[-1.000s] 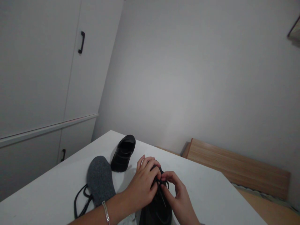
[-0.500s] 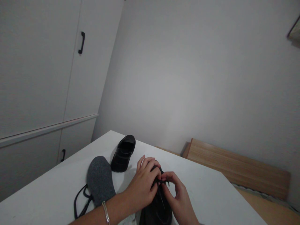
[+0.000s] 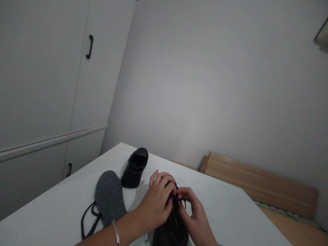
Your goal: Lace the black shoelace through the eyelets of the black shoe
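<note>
A black shoe (image 3: 170, 229) lies on the white table (image 3: 230, 212) at the bottom centre, its toe pointing away from me. My left hand (image 3: 155, 201) rests over its upper, fingers curled around the front. My right hand (image 3: 194, 215) pinches the shoe's black lace (image 3: 176, 201) between thumb and fingers, just beside my left fingertips. A silver bracelet (image 3: 115, 232) sits on my left wrist.
A second black shoe (image 3: 135, 167) stands further back on the table. A grey insole (image 3: 110, 196) lies to the left with a loose black lace (image 3: 88, 220) beside it. White cupboards (image 3: 51, 78) rise on the left; a wooden board (image 3: 258, 181) leans by the wall.
My right hand has shifted slightly down and closer to my left fingers on the lace. The shoes, insole and my left hand stay where they were.
</note>
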### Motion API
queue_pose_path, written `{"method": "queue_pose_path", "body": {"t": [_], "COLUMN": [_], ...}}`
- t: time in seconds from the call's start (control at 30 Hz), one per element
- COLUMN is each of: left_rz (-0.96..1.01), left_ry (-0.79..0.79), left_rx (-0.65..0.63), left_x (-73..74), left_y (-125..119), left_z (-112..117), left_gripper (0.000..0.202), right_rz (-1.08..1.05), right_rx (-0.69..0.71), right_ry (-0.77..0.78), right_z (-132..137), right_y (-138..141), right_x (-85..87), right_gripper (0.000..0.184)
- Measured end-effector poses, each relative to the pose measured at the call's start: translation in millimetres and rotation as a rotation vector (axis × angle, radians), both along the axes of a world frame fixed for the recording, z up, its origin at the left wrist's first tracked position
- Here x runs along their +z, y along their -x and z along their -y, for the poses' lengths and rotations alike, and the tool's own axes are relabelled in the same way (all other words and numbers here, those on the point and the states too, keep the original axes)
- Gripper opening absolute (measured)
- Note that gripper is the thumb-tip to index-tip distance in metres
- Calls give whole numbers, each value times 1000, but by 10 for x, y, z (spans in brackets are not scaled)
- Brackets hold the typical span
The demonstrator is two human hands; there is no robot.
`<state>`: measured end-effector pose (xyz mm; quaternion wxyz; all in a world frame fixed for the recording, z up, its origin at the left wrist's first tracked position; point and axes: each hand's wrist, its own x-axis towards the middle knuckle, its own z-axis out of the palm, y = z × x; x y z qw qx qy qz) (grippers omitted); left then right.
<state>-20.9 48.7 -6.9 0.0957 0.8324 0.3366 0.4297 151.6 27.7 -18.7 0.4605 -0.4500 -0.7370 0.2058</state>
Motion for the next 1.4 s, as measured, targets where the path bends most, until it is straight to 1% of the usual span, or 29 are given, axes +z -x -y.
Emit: {"method": "queue_pose_path", "body": {"t": [0.13, 0.3, 0.63, 0.87, 1.03, 1.2, 1.27, 1.4], "left_rz": [0, 13, 32, 14, 34, 93, 141, 265], "left_ry": [10, 6, 12, 17, 12, 54, 88, 159], "left_rx": [15, 14, 5, 8, -7, -75, -134, -246], "left_x": [6, -10, -14, 0, -29, -15, 23, 92], "left_y": [-10, -11, -6, -2, -13, 2, 21, 57], "left_z": [-4, -9, -6, -8, -18, -19, -12, -7], "left_gripper": [30, 28, 23, 22, 24, 27, 27, 20], "right_rz": [25, 31, 17, 34, 20, -51, -115, -286], "right_rx": [-4, -10, -4, 5, -9, -14, -30, -70], "right_ry": [-17, -33, -23, -22, -50, -60, -54, -42], "right_z": [-8, -23, 0, -11, -22, -21, -16, -8], "right_y": [-11, -30, 2, -10, -3, 3, -20, -103], "right_x": [-34, -55, -8, -18, -44, -46, -31, -5], "right_gripper": [18, 17, 17, 16, 19, 16, 14, 13]}}
